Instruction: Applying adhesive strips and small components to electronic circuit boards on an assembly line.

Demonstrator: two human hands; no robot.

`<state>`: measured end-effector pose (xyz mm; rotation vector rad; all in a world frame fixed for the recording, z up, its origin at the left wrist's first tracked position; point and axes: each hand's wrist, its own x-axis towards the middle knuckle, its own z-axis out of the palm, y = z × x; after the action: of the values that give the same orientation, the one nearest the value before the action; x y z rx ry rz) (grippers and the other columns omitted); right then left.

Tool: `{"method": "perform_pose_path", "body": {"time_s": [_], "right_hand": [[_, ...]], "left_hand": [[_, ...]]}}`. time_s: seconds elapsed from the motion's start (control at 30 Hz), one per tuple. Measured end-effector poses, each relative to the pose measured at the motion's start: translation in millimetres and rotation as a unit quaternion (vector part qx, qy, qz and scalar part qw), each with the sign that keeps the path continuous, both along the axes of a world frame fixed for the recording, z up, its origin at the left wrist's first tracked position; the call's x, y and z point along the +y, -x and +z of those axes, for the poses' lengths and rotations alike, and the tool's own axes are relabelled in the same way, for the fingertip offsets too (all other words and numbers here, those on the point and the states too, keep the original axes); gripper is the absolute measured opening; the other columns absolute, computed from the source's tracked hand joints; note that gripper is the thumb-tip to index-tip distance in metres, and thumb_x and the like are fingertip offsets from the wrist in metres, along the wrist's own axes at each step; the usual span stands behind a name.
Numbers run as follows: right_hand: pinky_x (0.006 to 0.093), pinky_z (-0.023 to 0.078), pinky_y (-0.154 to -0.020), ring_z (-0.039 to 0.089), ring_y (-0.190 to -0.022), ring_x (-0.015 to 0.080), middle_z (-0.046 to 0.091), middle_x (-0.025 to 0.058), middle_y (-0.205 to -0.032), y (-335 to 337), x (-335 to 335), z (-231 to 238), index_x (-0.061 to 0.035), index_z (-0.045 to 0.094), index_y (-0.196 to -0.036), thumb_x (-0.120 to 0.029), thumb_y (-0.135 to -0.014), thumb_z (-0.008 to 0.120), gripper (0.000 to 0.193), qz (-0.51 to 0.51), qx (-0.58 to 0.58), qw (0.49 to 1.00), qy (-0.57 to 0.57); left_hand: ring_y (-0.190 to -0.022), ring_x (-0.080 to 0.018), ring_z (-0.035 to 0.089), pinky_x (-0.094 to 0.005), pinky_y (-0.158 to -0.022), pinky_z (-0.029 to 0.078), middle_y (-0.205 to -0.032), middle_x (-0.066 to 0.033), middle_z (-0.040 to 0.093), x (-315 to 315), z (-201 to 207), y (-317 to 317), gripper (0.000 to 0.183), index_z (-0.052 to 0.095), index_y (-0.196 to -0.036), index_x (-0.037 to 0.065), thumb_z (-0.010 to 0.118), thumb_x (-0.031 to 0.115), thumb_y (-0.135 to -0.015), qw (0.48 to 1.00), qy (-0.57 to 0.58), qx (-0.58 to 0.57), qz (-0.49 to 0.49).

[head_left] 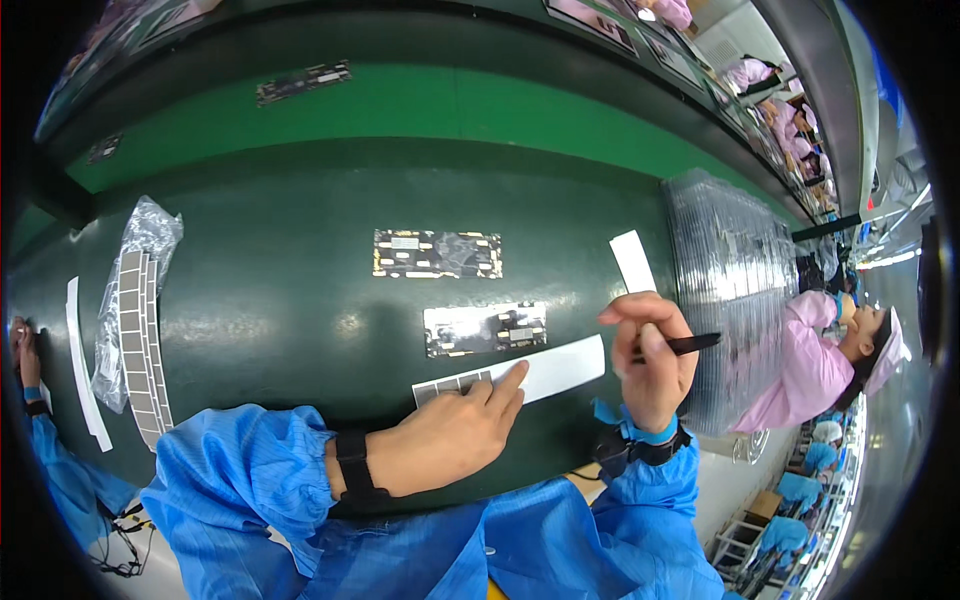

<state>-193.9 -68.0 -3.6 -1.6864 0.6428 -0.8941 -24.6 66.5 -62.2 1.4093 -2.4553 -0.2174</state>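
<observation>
My left hand [460, 435] lies with its fingers stretched out on a white backing strip [565, 370] that carries grey rectangular stickers at its left end. My right hand [655, 360] is raised over the strip's right end, its fingers closed round a slim black pen-shaped tool [697, 343]; the tool's working tip is hidden. Just beyond the strip lies a black circuit board [487, 331] with a shiny surface. A second circuit board [437, 254] rests farther back, slightly to the left. Past my right hand is a small white sheet [631, 262].
Stacked clear plastic trays [725, 290] stand at the right. On the left are grey sticker sheets [138, 340], a clear plastic bag [150, 228] and a white strip [85, 365]. A green conveyor belt [400, 110] carries circuit boards behind. Another person's hand [27, 360] shows far left.
</observation>
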Motion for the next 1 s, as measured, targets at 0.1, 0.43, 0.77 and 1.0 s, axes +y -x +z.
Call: {"method": "perform_pose_path", "body": {"time_s": [0.1, 0.43, 0.77, 1.0], "right_hand": [[0.0245, 0.035, -0.058, 0.045, -0.068, 0.0128, 0.057, 0.0108, -0.081, -2, 6, -34, 0.0038, 0.060, -0.087, -0.028, -0.097, 0.038, 0.040, -0.057, -0.075, 0.995, -0.022], [0.0193, 0.036, -0.046, 0.048, -0.051, 0.0044, 0.056, 0.0016, -0.061, 11, 30, -52, 0.0027, 0.062, -0.087, -0.021, -0.097, 0.050, 0.029, -0.047, 0.070, 0.971, -0.223], [0.0202, 0.044, -0.051, 0.058, -0.057, 0.0087, 0.063, 0.0064, -0.066, 14, 30, -66, 0.0033, 0.063, -0.080, -0.004, -0.082, 0.068, 0.009, 0.016, 0.159, 0.980, -0.121], [0.0170, 0.036, -0.046, 0.048, -0.054, 0.0006, 0.060, 0.0001, -0.065, 11, 28, -65, 0.0019, 0.067, -0.081, -0.003, -0.082, 0.070, 0.006, 0.041, 0.145, 0.986, -0.070]], "left_hand": [[-0.079, -0.0174, 0.054, -0.0275, -0.061, 0.053, -0.137, -0.0246, 0.043, -3, 3, 2, 0.051, 0.057, -0.114, -0.009, 0.067, 0.022, -0.075, 1.000, -0.028, -0.006, -0.009], [-0.080, -0.0152, 0.056, -0.0251, -0.064, 0.052, -0.136, -0.0138, 0.047, 10, 18, -23, 0.056, 0.055, -0.121, -0.001, 0.069, 0.028, -0.075, 0.997, -0.061, -0.049, 0.004], [-0.081, -0.0153, 0.055, -0.0251, -0.065, 0.052, -0.135, -0.0110, 0.046, 3, 10, -27, 0.051, 0.056, -0.122, 0.007, 0.067, 0.025, -0.076, 0.996, -0.089, 0.003, -0.001], [-0.078, -0.0143, 0.054, -0.0241, -0.063, 0.051, -0.137, -0.0098, 0.045, 1, 11, -28, 0.049, 0.058, -0.120, 0.008, 0.067, 0.024, -0.075, 0.995, -0.097, 0.008, -0.005]]}}
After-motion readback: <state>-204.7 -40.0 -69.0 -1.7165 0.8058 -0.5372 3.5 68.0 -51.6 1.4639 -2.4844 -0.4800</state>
